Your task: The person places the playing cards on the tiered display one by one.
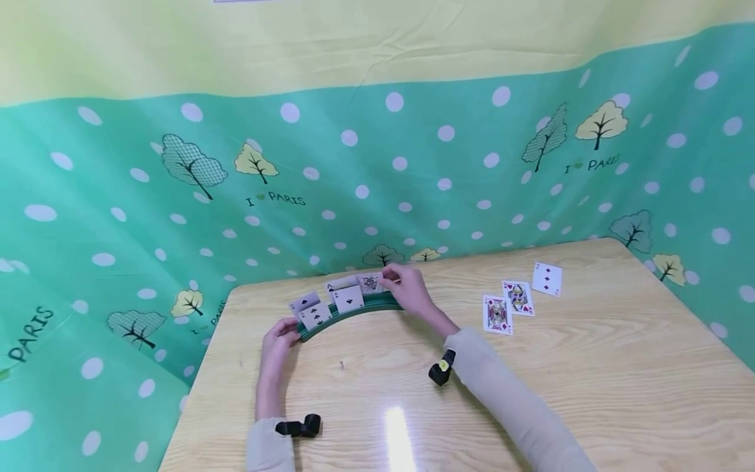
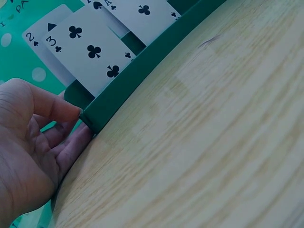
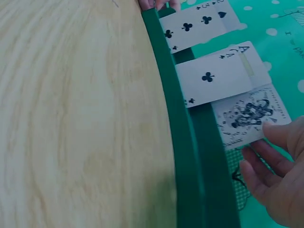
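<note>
A curved green card holder [image 1: 377,303] stands on the table with playing cards upright in it. At its left end my left hand [image 1: 276,351] pinches the tip between thumb and fingers. Nearest that hand, a three of clubs [image 2: 90,47] overlaps a two of spades [image 2: 50,29]. Further along, an ace of clubs [image 3: 211,78] stands before an ace of spades [image 3: 256,61], which is mostly hidden. My right hand [image 1: 408,288] pinches the right edge of a joker card [image 3: 249,114], thumb on its face; the card stands in the rear part of the holder, beside the aces.
To the right on the wooden table [image 1: 601,367] lie a jack of diamonds [image 1: 497,314], a queen of hearts [image 1: 519,298] and a three of diamonds [image 1: 547,279], face up. A green dotted cloth [image 1: 413,144] hangs right behind the table's far edge.
</note>
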`<state>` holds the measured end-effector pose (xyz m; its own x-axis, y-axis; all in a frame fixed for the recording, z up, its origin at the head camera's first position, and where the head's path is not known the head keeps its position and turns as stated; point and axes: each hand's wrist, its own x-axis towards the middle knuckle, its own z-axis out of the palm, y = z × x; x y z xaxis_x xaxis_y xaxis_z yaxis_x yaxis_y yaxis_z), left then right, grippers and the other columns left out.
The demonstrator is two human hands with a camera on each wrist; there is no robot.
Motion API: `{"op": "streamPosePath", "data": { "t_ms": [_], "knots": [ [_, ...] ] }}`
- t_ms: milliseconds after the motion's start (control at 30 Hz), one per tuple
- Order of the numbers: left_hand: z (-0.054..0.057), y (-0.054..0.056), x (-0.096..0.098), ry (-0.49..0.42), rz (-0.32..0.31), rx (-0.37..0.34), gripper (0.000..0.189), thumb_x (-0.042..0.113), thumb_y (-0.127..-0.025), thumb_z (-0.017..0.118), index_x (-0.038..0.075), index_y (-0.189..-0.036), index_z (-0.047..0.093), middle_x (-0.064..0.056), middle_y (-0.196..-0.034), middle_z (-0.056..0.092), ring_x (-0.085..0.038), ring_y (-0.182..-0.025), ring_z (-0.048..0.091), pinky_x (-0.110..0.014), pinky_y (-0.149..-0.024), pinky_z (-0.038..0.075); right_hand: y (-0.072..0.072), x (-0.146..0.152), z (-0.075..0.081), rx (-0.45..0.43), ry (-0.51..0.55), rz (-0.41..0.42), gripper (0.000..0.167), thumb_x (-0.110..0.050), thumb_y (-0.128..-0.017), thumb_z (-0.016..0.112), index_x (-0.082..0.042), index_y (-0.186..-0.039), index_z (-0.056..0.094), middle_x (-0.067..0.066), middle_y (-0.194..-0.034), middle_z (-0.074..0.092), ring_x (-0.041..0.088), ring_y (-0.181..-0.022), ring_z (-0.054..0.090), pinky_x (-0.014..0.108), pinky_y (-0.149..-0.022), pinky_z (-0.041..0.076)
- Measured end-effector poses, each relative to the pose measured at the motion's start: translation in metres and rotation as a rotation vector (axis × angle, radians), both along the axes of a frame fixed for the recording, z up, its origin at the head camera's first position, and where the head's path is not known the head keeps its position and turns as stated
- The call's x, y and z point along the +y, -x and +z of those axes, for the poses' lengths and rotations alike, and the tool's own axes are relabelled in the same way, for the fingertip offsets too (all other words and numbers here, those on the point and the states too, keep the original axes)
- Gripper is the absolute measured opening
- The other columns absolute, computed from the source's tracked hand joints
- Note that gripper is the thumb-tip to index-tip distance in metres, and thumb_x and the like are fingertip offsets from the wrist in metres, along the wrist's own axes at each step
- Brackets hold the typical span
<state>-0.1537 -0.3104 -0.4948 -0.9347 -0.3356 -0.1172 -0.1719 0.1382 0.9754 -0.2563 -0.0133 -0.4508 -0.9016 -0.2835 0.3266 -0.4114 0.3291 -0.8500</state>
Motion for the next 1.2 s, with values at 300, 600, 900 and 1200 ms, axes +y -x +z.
{"op": "streamPosePath", "data": {
  "t_ms": [300, 600, 900, 1200],
  "knots": [
    [-0.002, -0.001, 0.005, 0.009, -0.013, -0.005, 0.039, -0.010, -0.094, 0.052, -0.015, -0.132, 0.056, -0.020, -0.124, 0.066, -0.004, -0.095, 0.057, -0.014, -0.082, 0.047, -0.003, 0.004, -0.004, -0.001, -0.004, -0.054, 0.005, -0.004, -0.097, 0.071, -0.002, -0.095, 0.075, 0.008, -0.089, 0.072, 0.021, -0.083, 0.066, 0.036, -0.076, 0.057],
    [0.001, 0.002, 0.010, 0.032, -0.015, 0.003, 0.039, -0.010, -0.092, 0.052, -0.015, -0.130, 0.057, -0.021, -0.122, 0.067, -0.004, -0.095, 0.058, -0.013, -0.083, 0.046, -0.017, 0.034, -0.005, -0.023, 0.096, -0.096, 0.033, -0.008, -0.095, 0.075, 0.001, -0.126, 0.070, 0.017, -0.120, 0.072, 0.028, -0.103, 0.071, 0.034, -0.088, 0.059],
    [0.005, 0.002, 0.003, 0.024, -0.019, 0.034, 0.039, -0.012, -0.092, 0.052, -0.017, -0.130, 0.055, -0.015, -0.116, 0.068, -0.002, -0.091, 0.058, -0.017, -0.080, 0.049, -0.031, 0.100, -0.003, -0.112, 0.231, -0.229, 0.026, -0.010, -0.101, 0.067, 0.004, -0.123, 0.068, 0.025, -0.111, 0.071, 0.037, -0.100, 0.070, 0.041, -0.088, 0.059],
    [0.000, -0.001, 0.001, 0.028, -0.020, 0.011, 0.040, -0.011, -0.093, 0.052, -0.016, -0.133, 0.054, -0.023, -0.125, 0.064, -0.005, -0.096, 0.058, -0.015, -0.081, 0.049, -0.030, 0.157, -0.004, -0.102, 0.263, -0.326, 0.029, -0.013, -0.105, 0.062, 0.011, -0.121, 0.065, 0.029, -0.109, 0.071, 0.014, -0.085, 0.073, 0.026, -0.078, 0.060]
  ]
}}
